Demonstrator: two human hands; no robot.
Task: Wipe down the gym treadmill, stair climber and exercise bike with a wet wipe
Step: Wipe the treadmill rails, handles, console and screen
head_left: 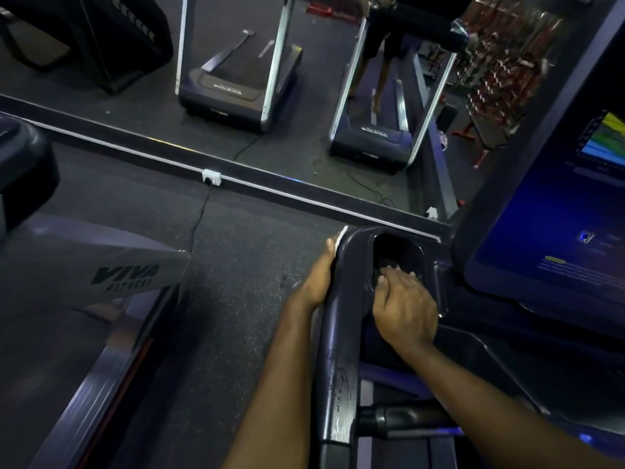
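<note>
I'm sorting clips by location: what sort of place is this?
Most likely a gym. A wall mirror reflects two treadmills, a lit console screen stands at right, and the left hand presses a white wipe against a treadmill handrail.

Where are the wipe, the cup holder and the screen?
wipe [342, 234]: head view, white top edge.
cup holder [401, 249]: head view, dark inner wall.
screen [554, 228]: head view, blue lit face.
</note>
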